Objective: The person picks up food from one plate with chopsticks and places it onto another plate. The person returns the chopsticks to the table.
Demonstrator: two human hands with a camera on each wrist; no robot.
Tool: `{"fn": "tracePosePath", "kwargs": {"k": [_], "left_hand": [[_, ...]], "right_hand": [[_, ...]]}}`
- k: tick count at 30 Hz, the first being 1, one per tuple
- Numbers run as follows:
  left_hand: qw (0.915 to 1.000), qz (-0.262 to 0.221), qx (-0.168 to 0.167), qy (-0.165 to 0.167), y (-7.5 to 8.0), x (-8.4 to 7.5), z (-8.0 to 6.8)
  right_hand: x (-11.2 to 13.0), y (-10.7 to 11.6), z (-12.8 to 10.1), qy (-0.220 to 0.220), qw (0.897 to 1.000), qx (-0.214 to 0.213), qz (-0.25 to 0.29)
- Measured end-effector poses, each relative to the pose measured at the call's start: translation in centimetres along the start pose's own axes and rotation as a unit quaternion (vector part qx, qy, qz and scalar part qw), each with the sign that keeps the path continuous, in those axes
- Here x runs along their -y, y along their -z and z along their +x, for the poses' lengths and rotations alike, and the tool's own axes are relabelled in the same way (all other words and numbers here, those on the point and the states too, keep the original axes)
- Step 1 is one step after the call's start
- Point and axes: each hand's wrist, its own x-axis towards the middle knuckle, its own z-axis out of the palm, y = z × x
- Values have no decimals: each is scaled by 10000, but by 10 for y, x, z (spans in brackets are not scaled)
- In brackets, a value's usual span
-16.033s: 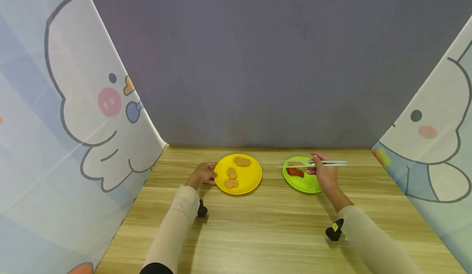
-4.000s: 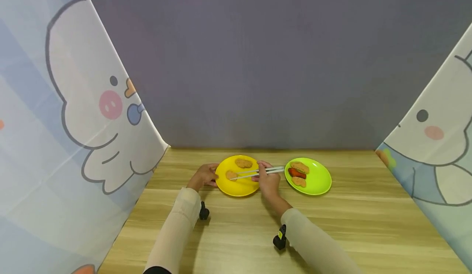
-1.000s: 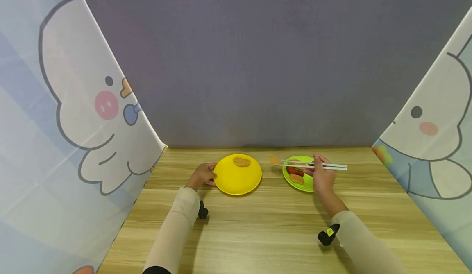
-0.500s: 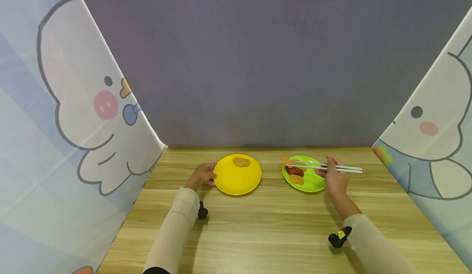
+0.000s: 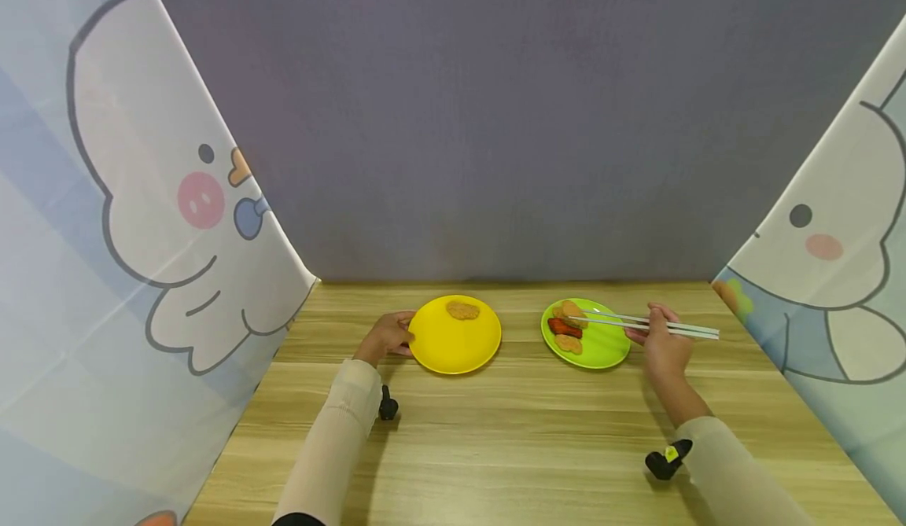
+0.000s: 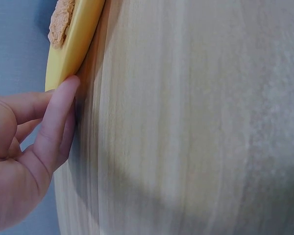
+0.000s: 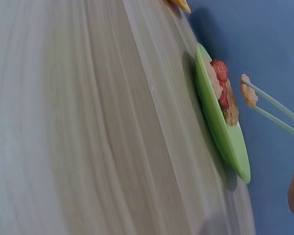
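At the left, my left hand [image 5: 389,336] pinches the rim of a yellow plate [image 5: 453,347]; in the left wrist view its thumb and fingertips meet at the plate's edge. One brown fried-chicken-like piece [image 5: 463,310] lies at the back of that plate. My right hand [image 5: 667,347] holds a pair of white chopsticks [image 5: 623,321] at the right. Their tips grip an orange-brown nugget [image 7: 249,95], raised over the green plate [image 5: 603,347]. On the green plate lie a red wing-like piece [image 5: 564,328], a nugget [image 5: 569,344] in front and another brown piece behind, partly covered.
Both plates stand side by side near the back of a wood-grain table [image 5: 510,432], with a gap between them. A grey partition [image 5: 510,156] rises behind, and cartoon-printed curtains [image 5: 163,219] flank both sides.
Since four seconds ago, the chopsticks have lifted the nugget off the yellow plate and carried it right, over the green plate. Earlier, another nugget went across too. My left hand stays at the yellow rim.
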Motion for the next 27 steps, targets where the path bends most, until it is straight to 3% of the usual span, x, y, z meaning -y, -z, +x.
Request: {"fn": "tracePosePath", "kwargs": {"k": [18, 27], "left_hand": [[9999, 12, -2, 101, 0, -1, -2], [9999, -83, 61, -39, -1, 1, 0]], "right_hand": [[0, 23, 10, 180, 9988, -425, 151], [-1, 29, 13, 406, 9978, -522, 47]]}}
